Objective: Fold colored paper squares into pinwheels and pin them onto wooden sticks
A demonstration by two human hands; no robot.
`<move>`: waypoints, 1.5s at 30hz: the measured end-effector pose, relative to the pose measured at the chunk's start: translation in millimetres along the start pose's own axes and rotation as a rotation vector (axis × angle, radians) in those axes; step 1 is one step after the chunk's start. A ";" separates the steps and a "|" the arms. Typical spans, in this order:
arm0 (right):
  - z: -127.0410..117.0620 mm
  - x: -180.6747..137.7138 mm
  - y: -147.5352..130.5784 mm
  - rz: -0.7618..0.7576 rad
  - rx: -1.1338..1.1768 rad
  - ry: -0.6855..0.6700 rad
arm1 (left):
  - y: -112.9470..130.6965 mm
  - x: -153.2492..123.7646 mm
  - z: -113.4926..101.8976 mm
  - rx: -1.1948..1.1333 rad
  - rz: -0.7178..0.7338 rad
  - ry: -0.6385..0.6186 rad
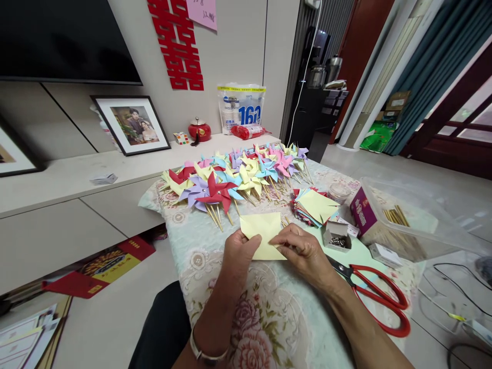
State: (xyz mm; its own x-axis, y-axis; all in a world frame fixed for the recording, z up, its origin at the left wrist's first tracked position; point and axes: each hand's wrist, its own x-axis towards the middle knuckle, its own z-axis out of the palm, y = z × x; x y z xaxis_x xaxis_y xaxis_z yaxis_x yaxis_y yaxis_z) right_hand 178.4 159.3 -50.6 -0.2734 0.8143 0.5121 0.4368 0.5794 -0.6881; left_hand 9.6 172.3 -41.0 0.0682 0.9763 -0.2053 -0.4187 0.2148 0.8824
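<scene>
My left hand (241, 252) grips a pale yellow paper square (265, 225), with the thumb on top and the other fingers behind it. My right hand (303, 252) is closed in a pinch against the right part of the square; anything small between its fingertips is hidden. Beyond my hands stand many paper pinwheels on sticks, among them a red pinwheel (217, 192) and a purple pinwheel (200, 191). To the right lies a stack of coloured paper squares (317, 205), a yellow one on top. A small box (337, 237) of metal fasteners sits closer to my right hand.
Red-handled scissors (378, 294) lie beside my right forearm on the floral tablecloth (249, 328). A clear plastic bin (407, 241) with sticks stands at the table's right. Behind the pinwheels, a white cabinet (126, 174) holds a framed photo (132, 124) and a red jar (200, 131).
</scene>
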 end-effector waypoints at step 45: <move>9.1 5.0 -14.5 0.524 0.080 -0.049 | -11.4 8.0 -2.1 0.196 0.001 -0.097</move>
State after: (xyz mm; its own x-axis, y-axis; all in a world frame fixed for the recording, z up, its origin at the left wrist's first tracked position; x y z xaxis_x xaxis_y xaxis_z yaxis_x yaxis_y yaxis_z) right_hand 162.9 155.3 -42.7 -0.0769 0.9949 0.0654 0.4594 0.0935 -0.8833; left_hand 13.0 177.6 -53.6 0.1582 0.9725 -0.1711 -0.2350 0.2054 0.9500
